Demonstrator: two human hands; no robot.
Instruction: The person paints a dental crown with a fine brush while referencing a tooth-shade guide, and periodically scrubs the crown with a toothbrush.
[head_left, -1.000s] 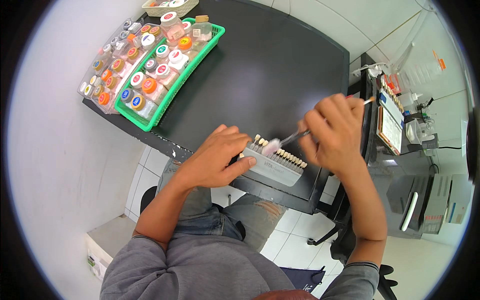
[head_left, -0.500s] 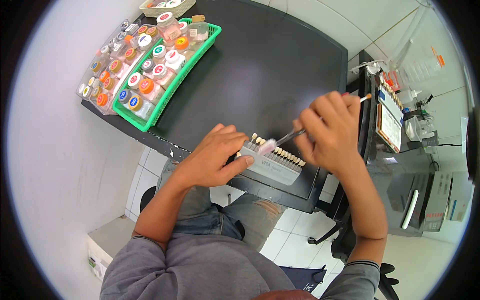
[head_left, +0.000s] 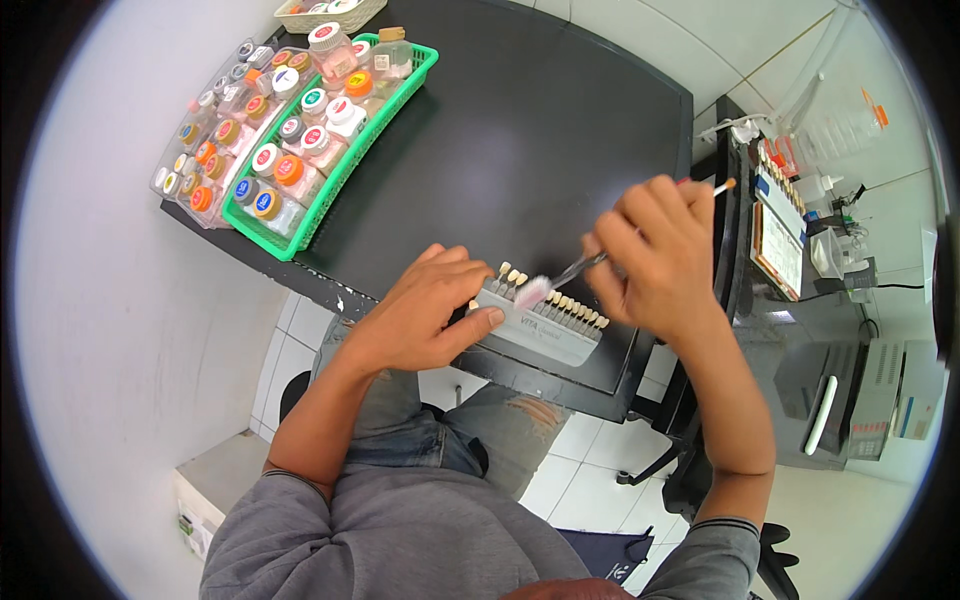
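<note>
A grey dental shade guide (head_left: 548, 338) with a row of tooth-coloured tabs lies at the table's near edge. My left hand (head_left: 425, 312) grips its left end, the thumb pressed on the front face. A small tooth-coloured tip shows beside that thumb. My right hand (head_left: 655, 255) is closed around a thin dark metal tool (head_left: 578, 269) above the guide's right part. At the tool's end, a small pinkish-white piece (head_left: 533, 293) sits in front of the tabs; its exact kind is blurred. A thin brush (head_left: 726, 187) with an orange-brown tip sticks out behind the right fingers.
A green basket (head_left: 345, 185) of capped jars stands at the far left, beside a clear tray (head_left: 165, 180) of more jars. A cream basket (head_left: 345, 20) is behind. On the right, a side bench holds another tabbed guide (head_left: 780, 185), bottles and a grey machine (head_left: 878, 405).
</note>
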